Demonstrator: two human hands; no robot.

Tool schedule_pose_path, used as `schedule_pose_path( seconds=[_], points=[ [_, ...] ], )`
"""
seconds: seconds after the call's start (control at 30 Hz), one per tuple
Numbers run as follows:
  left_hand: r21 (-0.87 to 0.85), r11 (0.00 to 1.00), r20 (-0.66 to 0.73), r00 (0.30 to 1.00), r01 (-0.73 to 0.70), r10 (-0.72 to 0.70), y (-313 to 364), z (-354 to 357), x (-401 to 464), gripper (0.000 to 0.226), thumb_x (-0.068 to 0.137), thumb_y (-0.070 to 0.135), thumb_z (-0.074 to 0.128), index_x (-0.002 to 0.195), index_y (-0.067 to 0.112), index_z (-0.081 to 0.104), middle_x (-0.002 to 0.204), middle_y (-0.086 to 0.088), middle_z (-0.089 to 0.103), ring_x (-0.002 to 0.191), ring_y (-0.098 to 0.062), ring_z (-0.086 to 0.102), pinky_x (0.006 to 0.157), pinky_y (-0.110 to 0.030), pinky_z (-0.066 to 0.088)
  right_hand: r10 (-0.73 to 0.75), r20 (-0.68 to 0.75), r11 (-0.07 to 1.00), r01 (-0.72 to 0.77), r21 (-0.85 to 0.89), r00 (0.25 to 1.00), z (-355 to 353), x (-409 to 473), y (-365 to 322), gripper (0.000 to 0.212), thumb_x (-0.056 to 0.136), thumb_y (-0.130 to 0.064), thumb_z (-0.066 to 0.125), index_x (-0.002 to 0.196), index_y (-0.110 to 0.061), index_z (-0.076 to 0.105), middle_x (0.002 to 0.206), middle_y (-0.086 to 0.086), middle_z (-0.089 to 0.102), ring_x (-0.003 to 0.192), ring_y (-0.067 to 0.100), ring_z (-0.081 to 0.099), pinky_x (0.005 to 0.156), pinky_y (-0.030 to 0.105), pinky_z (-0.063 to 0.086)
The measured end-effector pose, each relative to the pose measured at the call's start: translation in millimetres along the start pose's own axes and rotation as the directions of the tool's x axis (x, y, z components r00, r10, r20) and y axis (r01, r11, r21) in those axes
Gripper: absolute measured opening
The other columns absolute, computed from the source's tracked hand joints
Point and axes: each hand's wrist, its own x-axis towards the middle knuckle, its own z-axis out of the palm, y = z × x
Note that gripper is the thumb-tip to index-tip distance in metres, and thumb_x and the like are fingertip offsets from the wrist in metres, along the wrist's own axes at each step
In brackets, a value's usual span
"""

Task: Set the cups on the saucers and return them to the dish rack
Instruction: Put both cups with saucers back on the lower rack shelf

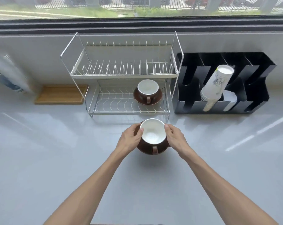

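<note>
Item: brown cup [153, 135], white inside, seated on its brown saucer [147, 151]. Location: just in front of the dish rack [121, 75], over the tabletop [56, 151]. Left hand [131, 138] and right hand [174, 137] clasp the saucer's opposite edges, thumbs near the cup rim. A second cup [148, 89] on its saucer [158, 98] sits in the rack's lower tier, right side. Handling: likely ceramic, rigid, breakable, glazed and slippery; keep level, gripping the saucer rim.

Both hands [130, 138] [174, 137] hold a cup [153, 133] on its saucer [147, 151]
</note>
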Motion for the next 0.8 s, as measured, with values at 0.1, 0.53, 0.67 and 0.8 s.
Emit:
schedule_pose_path(
  seconds=[0.1, 0.53, 0.67, 0.8],
  points=[
    [-0.01, 1.0, -0.055, 0.998, 0.021, -0.021, -3, -31, 6, 0.048, 0.088, 0.055, 0.047, 0.129, 0.034, 0.059, 0.124, 0.006, 0.064, 0.116, -0.021, 0.062, 0.097, -0.05, 0.053, -0.022, 0.043, 1.0, 0.022, -0.013, 0.999, 22, 14, -25, 0.047, 0.1, -0.051, 0.034, 0.102, -0.013, 0.062, 0.088, 0.0, 0.061, 0.083, 0.019, 0.054, 0.086, 0.05, 0.053],
    [-0.09, 0.996, -0.209, 0.977, 0.024, -0.042, -2, -135, 85, 0.034, 0.098, 0.041, 0.051, 0.129, 0.031, 0.062, 0.118, 0.006, 0.061, 0.121, -0.02, 0.059, 0.101, -0.049, 0.051, -0.091, 0.088, 0.994, 0.096, -0.049, 0.992, 96, 89, -122, 0.039, 0.1, -0.047, 0.036, 0.101, -0.021, 0.065, 0.095, 0.001, 0.067, 0.099, 0.025, 0.059, 0.093, 0.045, 0.048],
    [-0.097, 0.995, -0.213, 0.976, 0.022, -0.042, 0, -150, 118, 0.035, 0.1, 0.037, 0.048, 0.131, 0.027, 0.06, 0.122, 0.003, 0.062, 0.117, -0.019, 0.057, 0.096, -0.045, 0.054, -0.078, 0.069, 0.996, 0.081, -0.041, 0.995, 111, 118, -136, 0.042, 0.1, -0.045, 0.036, 0.103, -0.014, 0.065, 0.102, 0.011, 0.068, 0.097, 0.026, 0.06, 0.089, 0.041, 0.048],
    [-0.063, 0.998, -0.208, 0.978, 0.018, -0.03, -3, -159, 148, 0.036, 0.102, 0.032, 0.047, 0.134, 0.02, 0.059, 0.126, -0.001, 0.063, 0.119, -0.019, 0.056, 0.088, -0.033, 0.053, -0.073, 0.071, 0.995, 0.077, -0.06, 0.995, 121, 144, -144, 0.038, 0.104, -0.036, 0.036, 0.11, -0.012, 0.065, 0.105, 0.007, 0.065, 0.1, 0.021, 0.055, 0.085, 0.035, 0.04]
  ],
)
